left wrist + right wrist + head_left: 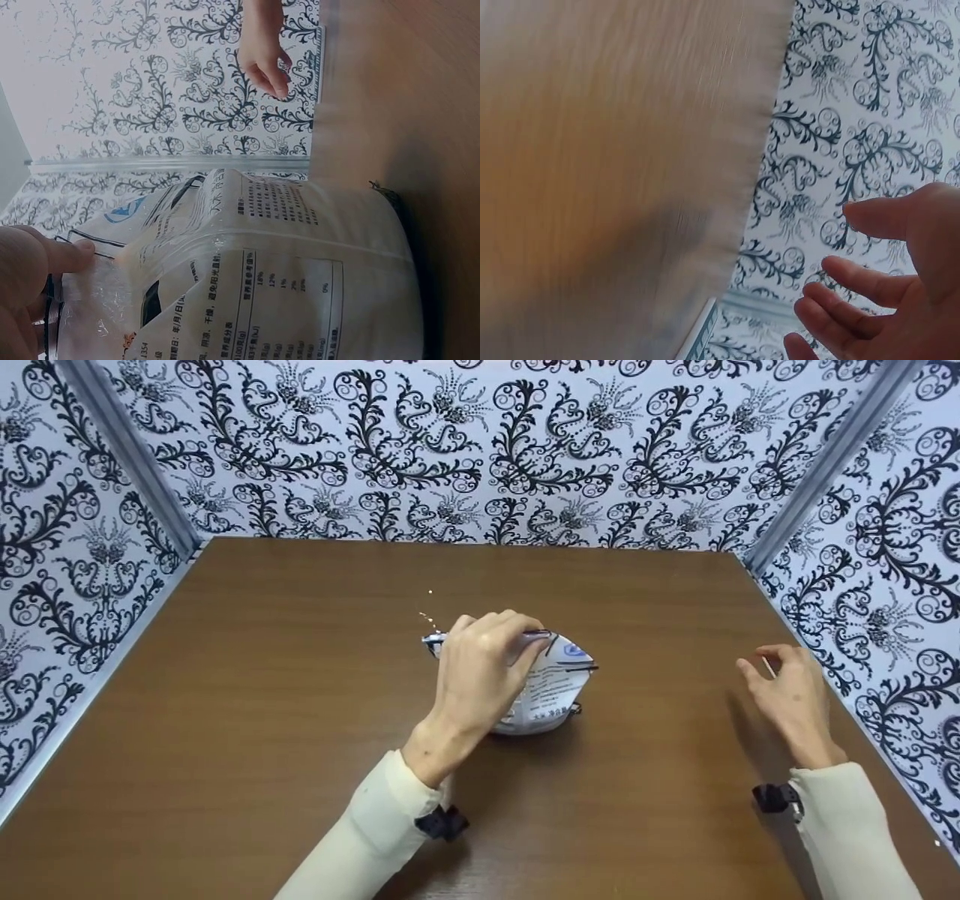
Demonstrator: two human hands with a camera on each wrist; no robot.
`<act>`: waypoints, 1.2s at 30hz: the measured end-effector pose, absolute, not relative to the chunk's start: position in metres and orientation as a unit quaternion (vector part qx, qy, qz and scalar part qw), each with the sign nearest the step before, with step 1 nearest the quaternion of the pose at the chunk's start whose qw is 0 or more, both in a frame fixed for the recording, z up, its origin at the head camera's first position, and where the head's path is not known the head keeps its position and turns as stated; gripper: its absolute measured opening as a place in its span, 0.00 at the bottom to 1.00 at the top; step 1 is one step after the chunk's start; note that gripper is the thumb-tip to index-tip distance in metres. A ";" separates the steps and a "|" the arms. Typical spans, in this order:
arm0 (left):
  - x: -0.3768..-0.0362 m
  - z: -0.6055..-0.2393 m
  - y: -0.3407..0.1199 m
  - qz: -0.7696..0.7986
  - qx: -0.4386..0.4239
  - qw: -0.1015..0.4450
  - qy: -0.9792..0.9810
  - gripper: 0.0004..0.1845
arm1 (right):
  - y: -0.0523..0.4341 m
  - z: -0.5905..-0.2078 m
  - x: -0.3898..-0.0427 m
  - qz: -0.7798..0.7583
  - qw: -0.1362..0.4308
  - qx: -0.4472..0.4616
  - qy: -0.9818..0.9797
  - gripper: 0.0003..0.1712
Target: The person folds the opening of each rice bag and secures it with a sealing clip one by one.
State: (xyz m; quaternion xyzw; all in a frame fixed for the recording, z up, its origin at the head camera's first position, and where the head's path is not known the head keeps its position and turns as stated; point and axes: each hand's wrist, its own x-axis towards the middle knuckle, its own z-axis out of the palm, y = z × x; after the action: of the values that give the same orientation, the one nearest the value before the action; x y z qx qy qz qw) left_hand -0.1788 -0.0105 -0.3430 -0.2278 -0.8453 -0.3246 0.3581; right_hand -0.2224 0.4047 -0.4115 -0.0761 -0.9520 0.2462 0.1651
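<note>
The bag (555, 686), white and printed, hangs below and to the right of the left hand's fingers, its lower end down at the table (262, 697); I cannot tell whether its weight rests there. The left hand (484, 667) grips its gathered top, knuckles uppermost, fingers curled over the rim and thumb pressed to the plastic. From the grip the bag's belly bulges outward, creased near the fingertips and rounder lower down. That forearm, in a pale sleeve (360, 825), slants in from the person's left, with a wrist camera (442, 823) on its inner side.

A few pale specks (427, 619) lie just beyond the left fingers.

Well to the right of the grip, the right hand (795, 697) is released: fingers softly bent, thumb held apart from them, palm turned inward. A broad stretch of brown table separates its fingertips from the bag, and another runs from the left fingers out to the left edge. The right knuckles are near the table's right edge, with the patterned right wall (900, 547) close past them. Ahead of both hands there is more depth of table before the back wall (450, 450).
</note>
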 end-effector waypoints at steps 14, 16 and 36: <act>-0.179 -0.344 -0.012 -0.318 -0.225 0.362 -0.847 0.05 | 0.446 -0.413 -0.231 0.225 0.113 -0.093 -0.963 0.36; -0.179 -0.345 -0.012 -0.318 -0.224 0.363 -0.847 0.05 | 0.451 -0.413 -0.232 0.216 0.095 -0.099 -0.967 0.39; -0.180 -0.345 -0.010 -0.316 -0.223 0.362 -0.848 0.05 | 0.488 -0.427 -0.235 0.204 0.040 -0.123 -0.970 0.38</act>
State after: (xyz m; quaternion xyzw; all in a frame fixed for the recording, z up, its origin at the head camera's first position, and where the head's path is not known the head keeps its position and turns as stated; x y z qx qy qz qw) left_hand -0.1800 -0.0103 -0.3453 -0.2228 -0.8483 -0.3157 0.3620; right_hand -0.2348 0.4880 -0.4269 -0.1229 -0.9705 0.2037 0.0400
